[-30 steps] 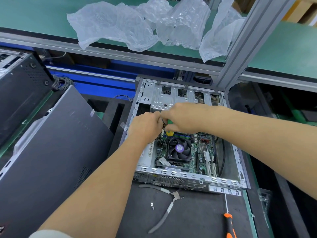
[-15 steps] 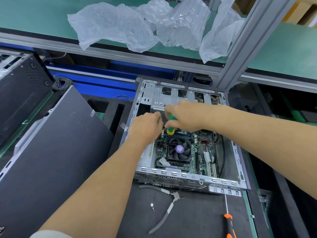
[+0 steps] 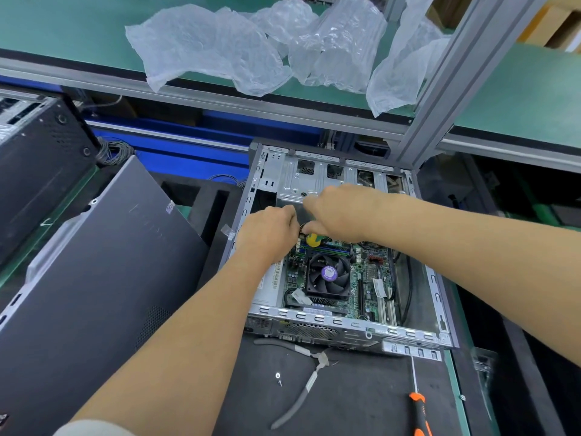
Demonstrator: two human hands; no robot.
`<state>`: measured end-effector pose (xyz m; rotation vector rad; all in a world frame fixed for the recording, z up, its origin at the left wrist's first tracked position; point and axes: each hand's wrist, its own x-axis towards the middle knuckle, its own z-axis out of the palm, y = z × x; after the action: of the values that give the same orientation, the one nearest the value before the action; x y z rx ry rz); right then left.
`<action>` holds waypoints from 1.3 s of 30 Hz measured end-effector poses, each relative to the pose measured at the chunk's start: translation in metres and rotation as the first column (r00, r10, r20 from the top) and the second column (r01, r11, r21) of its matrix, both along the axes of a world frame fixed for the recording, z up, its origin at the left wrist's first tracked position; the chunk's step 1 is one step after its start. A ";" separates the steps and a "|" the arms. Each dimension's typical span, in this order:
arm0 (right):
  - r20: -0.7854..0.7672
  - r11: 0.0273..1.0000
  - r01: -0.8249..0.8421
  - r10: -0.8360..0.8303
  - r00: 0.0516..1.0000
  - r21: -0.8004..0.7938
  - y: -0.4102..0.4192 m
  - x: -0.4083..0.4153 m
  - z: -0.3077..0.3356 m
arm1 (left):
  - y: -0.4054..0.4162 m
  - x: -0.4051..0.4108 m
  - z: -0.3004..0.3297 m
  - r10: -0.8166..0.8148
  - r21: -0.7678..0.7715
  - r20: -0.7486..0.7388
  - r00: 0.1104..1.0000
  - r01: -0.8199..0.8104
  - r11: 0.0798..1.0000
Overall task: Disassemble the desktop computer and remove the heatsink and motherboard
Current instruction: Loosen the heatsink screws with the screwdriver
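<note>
The open desktop case lies flat on the black mat. Inside it sits the green motherboard, carrying the heatsink with its black fan. My right hand grips a green screwdriver with a yellow end over the board's far edge, and the tip is hidden. My left hand is right beside it, fingers curled around dark wires at the board's far left corner.
Grey pliers, a loose screw and an orange-handled screwdriver lie on the mat near me. The removed side panel leans on the left beside another black case. Plastic bags lie on the shelf behind an aluminium post.
My right hand lifted the screwdriver a little, showing more green handle, then lowered it again so only the yellow end shows. My left hand stayed at the wires.
</note>
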<state>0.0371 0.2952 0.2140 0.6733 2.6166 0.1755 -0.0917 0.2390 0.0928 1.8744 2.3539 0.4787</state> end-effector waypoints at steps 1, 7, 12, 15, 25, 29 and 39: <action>-0.022 0.997 -0.075 0.074 0.997 -0.028 0.001 0.001 0.000 | 0.000 0.000 0.000 0.004 0.003 0.006 1.000 -0.004 1.000; -0.245 0.952 -0.102 0.030 0.969 -0.289 0.001 0.006 -0.006 | 0.000 0.000 0.001 -0.007 0.008 0.052 0.999 0.007 1.000; -0.137 0.995 0.100 -0.101 0.985 -0.014 0.000 0.006 -0.006 | 0.000 -0.001 0.002 -0.031 -0.005 0.032 0.999 0.031 1.000; -0.110 0.996 -0.084 0.083 0.991 -0.009 0.002 0.005 -0.002 | 0.001 -0.001 -0.002 -0.012 0.013 0.005 1.000 0.012 1.000; -0.117 0.964 0.203 -0.225 0.967 -0.170 0.003 0.008 -0.004 | 0.003 -0.001 -0.003 -0.009 -0.016 -0.003 1.000 0.009 1.000; -0.085 0.981 0.155 -0.165 0.983 -0.113 0.003 0.003 -0.004 | 0.002 -0.001 -0.001 -0.012 -0.020 0.012 1.000 0.012 1.000; -0.059 0.957 0.199 -0.216 0.975 -0.213 0.006 0.004 0.001 | 0.002 -0.001 -0.001 -0.005 -0.013 0.016 1.000 0.005 1.000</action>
<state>0.0414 0.3010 0.2148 0.8902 2.5706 -0.1878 -0.0930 0.2411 0.0914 1.8631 2.3360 0.4754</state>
